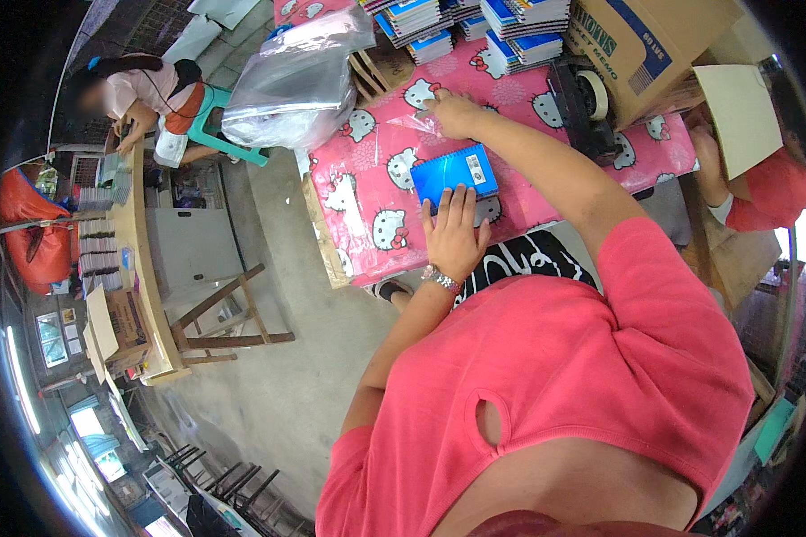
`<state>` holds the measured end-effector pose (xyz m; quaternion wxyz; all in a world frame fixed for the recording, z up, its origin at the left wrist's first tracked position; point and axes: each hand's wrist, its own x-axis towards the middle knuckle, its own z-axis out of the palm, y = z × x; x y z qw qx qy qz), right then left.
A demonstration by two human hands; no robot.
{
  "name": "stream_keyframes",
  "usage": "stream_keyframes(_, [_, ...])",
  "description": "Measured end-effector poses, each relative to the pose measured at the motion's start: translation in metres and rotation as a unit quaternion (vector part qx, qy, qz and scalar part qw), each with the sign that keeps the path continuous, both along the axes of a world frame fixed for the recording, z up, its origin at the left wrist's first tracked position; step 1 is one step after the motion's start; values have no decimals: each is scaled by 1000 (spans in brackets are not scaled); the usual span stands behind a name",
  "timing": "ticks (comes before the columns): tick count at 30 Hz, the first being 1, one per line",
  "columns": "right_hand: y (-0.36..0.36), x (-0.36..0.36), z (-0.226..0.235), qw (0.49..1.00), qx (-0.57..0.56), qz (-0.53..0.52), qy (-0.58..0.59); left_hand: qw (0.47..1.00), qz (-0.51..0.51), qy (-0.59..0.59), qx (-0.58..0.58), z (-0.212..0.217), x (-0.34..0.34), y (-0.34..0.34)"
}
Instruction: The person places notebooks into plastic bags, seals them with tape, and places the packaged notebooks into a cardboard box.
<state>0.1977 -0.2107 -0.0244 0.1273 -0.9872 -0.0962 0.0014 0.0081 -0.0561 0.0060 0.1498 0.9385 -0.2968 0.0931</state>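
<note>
Nearest to us, our left hand (454,234) lies flat and open, fingers together, pressing on the near edge of the blue spiral notebook (454,173), seemingly to keep it from sliding. The notebook rests on the surface (367,192), which is covered by a pink cartoon-cat cloth. Just beyond the notebook, our right hand (455,113) reaches out with its fingers pinched on a clear plastic sleeve (414,123), which lies on the cloth close to the notebook's far corner, as if kept ready beside it. Right of the notebook stands a black tape dispenser (587,103). Farther beyond it sit stacks of blue notebooks (470,22) and a cardboard box (649,40). Left of the notebook bulges a large clear plastic bag (295,85).
</note>
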Motion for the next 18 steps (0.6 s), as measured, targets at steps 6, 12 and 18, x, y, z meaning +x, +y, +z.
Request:
stream_keyframes(6, [10, -32, 72, 983, -2, 103, 155, 997, -21, 16, -70, 4, 36, 13])
stream_keyframes(12, [11, -129, 67, 973, -1, 126, -192, 982, 75, -35, -170, -18, 53, 8])
stream_keyframes(18, [14, -142, 29, 964, 25, 106, -241, 975, 180, -128, -22, 1, 57, 5])
